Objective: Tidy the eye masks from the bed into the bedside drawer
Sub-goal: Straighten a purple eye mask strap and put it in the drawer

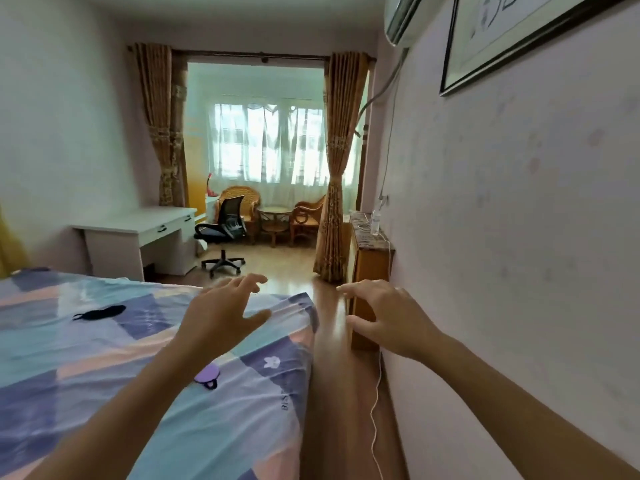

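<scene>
Two eye masks lie on the bed, neither one in hand. The black eye mask point(100, 312) sits out on the patchwork sheet, well to the left, its strap trailing off one end. The purple eye mask point(207, 373) lies nearer the bed's right edge, and here's the catch: the left forearm crosses over it, so only one end and a loop of dark strap peek out.

The left hand point(221, 315) is held above the bed point(104, 393), fingers spread and loose, gripping nothing. The right hand point(388, 315) is out over the floor strip beside the wall, fingers likewise apart and relaxed, holding nothing.

Past the right hand stands a wooden cabinet point(369, 268) against the wall, its lower front partly hidden behind the fingers; no drawer can be made out from here. A white cable point(375, 410) dangles down the wall to the floor. Farther back: a white desk point(138, 226), a black office chair point(223, 226), brown curtains point(337, 168).
</scene>
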`<action>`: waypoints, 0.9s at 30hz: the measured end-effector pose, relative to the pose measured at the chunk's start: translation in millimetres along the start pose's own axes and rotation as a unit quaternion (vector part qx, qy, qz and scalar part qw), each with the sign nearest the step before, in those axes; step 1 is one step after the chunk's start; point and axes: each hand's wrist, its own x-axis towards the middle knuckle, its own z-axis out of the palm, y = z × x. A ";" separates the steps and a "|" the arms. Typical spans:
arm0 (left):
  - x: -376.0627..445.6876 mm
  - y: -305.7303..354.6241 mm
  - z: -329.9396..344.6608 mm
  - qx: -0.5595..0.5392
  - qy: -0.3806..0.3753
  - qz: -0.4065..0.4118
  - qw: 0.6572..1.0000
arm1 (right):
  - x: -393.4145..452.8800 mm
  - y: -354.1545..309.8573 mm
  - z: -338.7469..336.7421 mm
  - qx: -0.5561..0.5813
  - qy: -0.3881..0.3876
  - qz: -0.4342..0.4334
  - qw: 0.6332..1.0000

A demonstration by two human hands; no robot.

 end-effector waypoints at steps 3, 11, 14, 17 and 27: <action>23.4 -35.8 26.6 0.013 0.005 -0.058 0.998 | 74.8 17.3 45.7 0.048 -0.020 -0.046 0.998; 117.0 -142.3 113.8 0.048 0.033 -0.163 0.985 | 275.2 25.0 171.9 0.082 -0.059 -0.164 0.981; 144.1 -174.6 151.4 0.063 0.034 -0.191 0.979 | 339.0 30.1 217.1 0.093 -0.073 -0.192 0.974; 165.3 -209.0 190.3 0.083 0.038 -0.223 0.971 | 397.3 36.7 265.9 0.104 -0.094 -0.220 0.965; 162.6 -290.3 338.3 0.104 0.012 -0.335 0.936 | 500.7 65.9 452.0 0.121 -0.164 -0.282 0.938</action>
